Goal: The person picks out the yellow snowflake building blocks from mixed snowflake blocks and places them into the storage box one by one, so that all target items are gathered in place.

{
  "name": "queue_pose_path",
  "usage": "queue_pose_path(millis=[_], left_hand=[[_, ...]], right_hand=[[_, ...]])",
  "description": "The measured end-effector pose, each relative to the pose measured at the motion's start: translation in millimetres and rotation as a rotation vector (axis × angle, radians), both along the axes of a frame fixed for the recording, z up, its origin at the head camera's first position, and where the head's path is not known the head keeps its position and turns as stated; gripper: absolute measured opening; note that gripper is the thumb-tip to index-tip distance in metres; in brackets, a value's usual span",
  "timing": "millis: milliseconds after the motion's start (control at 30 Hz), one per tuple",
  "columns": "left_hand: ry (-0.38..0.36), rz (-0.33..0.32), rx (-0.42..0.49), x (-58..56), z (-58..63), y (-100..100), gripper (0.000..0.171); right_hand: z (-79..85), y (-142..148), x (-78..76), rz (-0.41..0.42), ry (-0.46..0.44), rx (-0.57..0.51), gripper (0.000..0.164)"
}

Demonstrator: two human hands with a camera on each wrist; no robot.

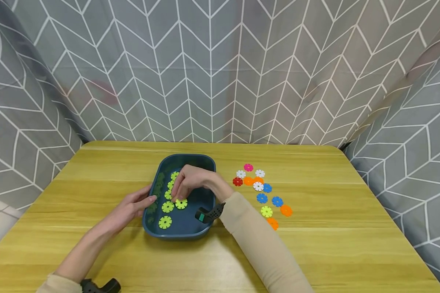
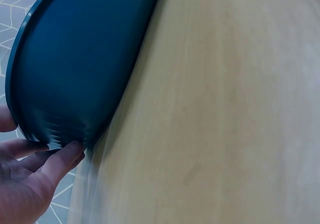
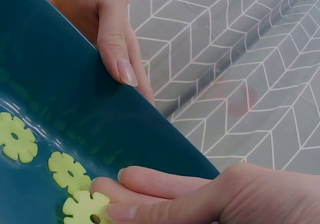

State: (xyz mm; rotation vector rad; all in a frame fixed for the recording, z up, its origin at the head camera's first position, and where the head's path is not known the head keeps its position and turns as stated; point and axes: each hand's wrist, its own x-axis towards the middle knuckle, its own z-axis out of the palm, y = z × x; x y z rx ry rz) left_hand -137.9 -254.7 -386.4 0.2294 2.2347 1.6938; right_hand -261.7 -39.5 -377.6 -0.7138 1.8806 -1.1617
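Observation:
A dark blue plastic basin (image 1: 179,231) stands on the table, with several yellow-green snowflake discs (image 1: 165,222) lying along its left side. My left hand (image 1: 133,204) holds the basin's left wall, thumb over the rim and fingers against the outside, as the left wrist view shows on the basin (image 2: 85,58). Inside the basin, my right hand (image 1: 196,181) pinches one yellow-green snowflake disc (image 3: 80,207) between thumb and fingers, close over the floor. In the right wrist view another disc (image 3: 69,173) lies right beside the pinched one.
Right of the basin, loose snowflake discs in white, pink, red, orange and blue (image 1: 262,198) are scattered on the wooden table (image 1: 337,244). One yellow-green disc (image 1: 266,211) lies among them. A patterned grey curtain (image 1: 220,73) hangs behind the table and along both sides.

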Motion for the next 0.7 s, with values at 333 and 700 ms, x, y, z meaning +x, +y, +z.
queue_pose_path(millis=[333,700], left_hand=[[-0.001,-0.003,0.014,0.5,0.0,-0.1,0.067],[0.001,0.004,-0.002,0.5,0.0,0.5,0.068]], right_hand=[[-0.9,-0.4,-0.1,0.061,-0.010,-0.009,0.014],[-2.2,-0.9,-0.6,0.079,0.012,-0.036,0.022]])
